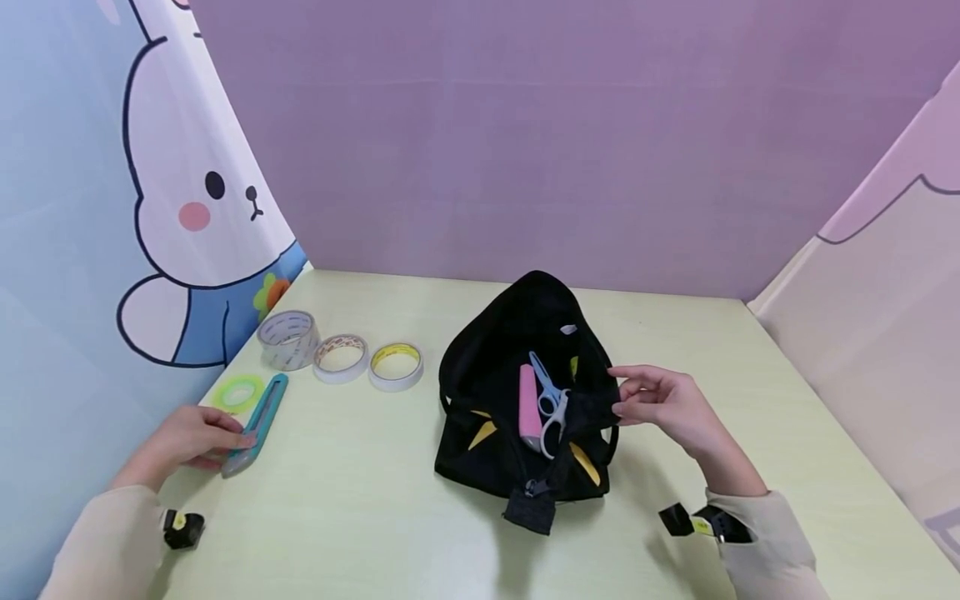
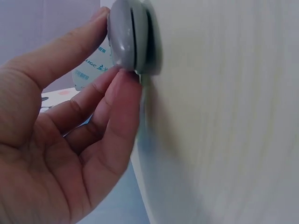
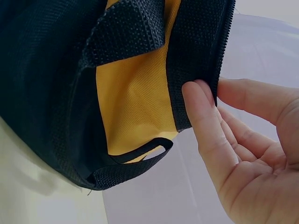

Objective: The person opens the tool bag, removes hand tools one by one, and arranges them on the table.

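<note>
On the left side of the table, my left hand [image 1: 193,437] pinches the grey end of a teal utility knife [image 1: 267,410] between thumb and fingers. Close up in the left wrist view, the knife's rounded grey end [image 2: 122,35] sits at the fingertips. A black zip bag [image 1: 468,454] with yellow patches gapes open mid-table. Its side edge is pinched by my right hand [image 1: 667,408], thumb on one face and fingers on the other beside the zip [image 3: 226,42]. Inside lie a pink, grey-ended tool [image 1: 528,404] and scissors [image 1: 555,417] with white handles and a blue blade part.
Left of the bag stand a wide clear tape roll [image 1: 291,357] and two narrow rolls, one with a brown-printed core [image 1: 341,376] and one with a yellow core [image 1: 397,382]. A green tape roll [image 1: 220,393] lies beside the knife. Fabric walls border the table.
</note>
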Action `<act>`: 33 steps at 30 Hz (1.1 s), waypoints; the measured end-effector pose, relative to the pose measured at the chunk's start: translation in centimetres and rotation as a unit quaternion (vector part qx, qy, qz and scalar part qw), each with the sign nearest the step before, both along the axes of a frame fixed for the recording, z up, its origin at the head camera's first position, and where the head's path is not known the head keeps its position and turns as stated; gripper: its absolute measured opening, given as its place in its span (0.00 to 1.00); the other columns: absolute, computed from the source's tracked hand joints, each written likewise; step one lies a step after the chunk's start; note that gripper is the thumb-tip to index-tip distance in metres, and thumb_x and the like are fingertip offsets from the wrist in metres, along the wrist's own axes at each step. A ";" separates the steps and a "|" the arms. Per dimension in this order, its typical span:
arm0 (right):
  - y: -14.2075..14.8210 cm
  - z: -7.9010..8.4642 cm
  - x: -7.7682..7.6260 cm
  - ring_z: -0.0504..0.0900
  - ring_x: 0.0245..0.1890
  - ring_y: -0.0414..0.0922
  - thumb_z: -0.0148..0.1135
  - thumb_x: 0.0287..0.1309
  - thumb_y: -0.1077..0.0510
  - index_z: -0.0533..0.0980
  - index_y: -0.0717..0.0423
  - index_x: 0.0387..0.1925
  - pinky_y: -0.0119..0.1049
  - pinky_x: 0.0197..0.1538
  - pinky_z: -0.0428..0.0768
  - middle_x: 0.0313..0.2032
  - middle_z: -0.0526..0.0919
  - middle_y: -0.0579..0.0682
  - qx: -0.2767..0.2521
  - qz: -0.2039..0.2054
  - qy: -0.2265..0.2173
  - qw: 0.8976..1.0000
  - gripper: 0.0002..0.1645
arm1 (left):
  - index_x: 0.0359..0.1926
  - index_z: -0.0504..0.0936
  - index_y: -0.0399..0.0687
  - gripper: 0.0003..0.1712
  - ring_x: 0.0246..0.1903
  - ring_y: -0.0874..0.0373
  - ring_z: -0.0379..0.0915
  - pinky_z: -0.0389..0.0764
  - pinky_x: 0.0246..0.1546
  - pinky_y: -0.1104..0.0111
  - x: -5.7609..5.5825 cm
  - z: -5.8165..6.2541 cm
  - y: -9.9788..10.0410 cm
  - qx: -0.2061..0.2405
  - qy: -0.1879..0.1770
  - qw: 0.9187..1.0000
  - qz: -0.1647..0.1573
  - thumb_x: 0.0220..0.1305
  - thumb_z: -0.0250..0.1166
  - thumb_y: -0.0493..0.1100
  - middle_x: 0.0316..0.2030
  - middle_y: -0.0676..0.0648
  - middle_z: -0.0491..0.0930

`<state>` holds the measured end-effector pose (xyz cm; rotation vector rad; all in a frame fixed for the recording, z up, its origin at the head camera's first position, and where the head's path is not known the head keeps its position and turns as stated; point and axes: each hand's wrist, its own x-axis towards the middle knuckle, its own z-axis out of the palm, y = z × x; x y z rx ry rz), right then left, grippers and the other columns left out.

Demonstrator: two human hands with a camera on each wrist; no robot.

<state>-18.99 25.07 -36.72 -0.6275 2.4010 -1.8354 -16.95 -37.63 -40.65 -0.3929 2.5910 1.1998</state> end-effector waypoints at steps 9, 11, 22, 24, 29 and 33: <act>0.0 0.0 0.0 0.86 0.32 0.42 0.64 0.57 0.75 0.69 0.79 0.60 0.41 0.37 0.87 0.33 0.79 0.55 0.001 -0.002 -0.002 1.000 0.29 | 0.44 0.78 0.25 0.31 0.33 0.55 0.76 0.85 0.33 0.59 0.3 1.1 0.1 -0.068 0.016 0.997 -0.040 0.56 0.75 0.50 0.34 0.45 0.80; 0.0 0.0 0.0 0.86 0.32 0.42 0.64 0.57 0.75 0.69 0.79 0.60 0.41 0.37 0.87 0.33 0.79 0.55 0.002 -0.001 0.000 1.000 0.29 | 0.45 0.77 0.24 0.31 0.34 0.54 0.77 0.85 0.33 0.59 0.3 1.5 0.1 -0.080 0.031 0.995 -0.049 0.57 0.74 0.50 0.34 0.44 0.80; 0.0 -0.1 0.0 0.86 0.32 0.41 0.64 0.57 0.75 0.68 0.80 0.60 0.41 0.37 0.87 0.32 0.79 0.54 -0.009 0.009 0.007 1.000 0.29 | 0.55 0.77 0.27 0.32 0.40 0.50 0.80 0.86 0.37 0.62 -0.9 6.4 5.2 -0.043 0.131 0.985 -0.104 0.65 0.69 0.53 0.43 0.42 0.83; 0.0 -0.1 -0.1 0.86 0.32 0.41 0.64 0.57 0.75 0.68 0.81 0.60 0.41 0.37 0.87 0.32 0.79 0.55 -0.010 0.010 0.008 1.000 0.29 | 0.55 0.78 0.28 0.30 0.40 0.52 0.80 0.86 0.38 0.63 -1.4 7.4 6.8 -0.016 0.141 0.983 -0.118 0.66 0.68 0.51 0.44 0.41 0.83; 0.0 0.0 -0.1 0.86 0.31 0.41 0.63 0.57 0.76 0.68 0.80 0.60 0.41 0.37 0.87 0.32 0.80 0.53 -0.008 0.007 0.007 1.000 0.29 | 0.54 0.80 0.32 0.25 0.40 0.52 0.79 0.85 0.40 0.64 -2.6 10.0 11.1 0.049 0.158 0.976 -0.142 0.66 0.69 0.49 0.46 0.41 0.82; 0.0 0.0 -0.1 0.85 0.31 0.41 0.63 0.56 0.76 0.68 0.80 0.60 0.41 0.37 0.87 0.32 0.80 0.53 -0.008 0.006 0.006 1.000 0.29 | 0.54 0.80 0.36 0.23 0.41 0.53 0.80 0.85 0.43 0.65 -3.5 11.7 14.6 0.074 0.164 0.969 -0.167 0.66 0.68 0.48 0.47 0.42 0.83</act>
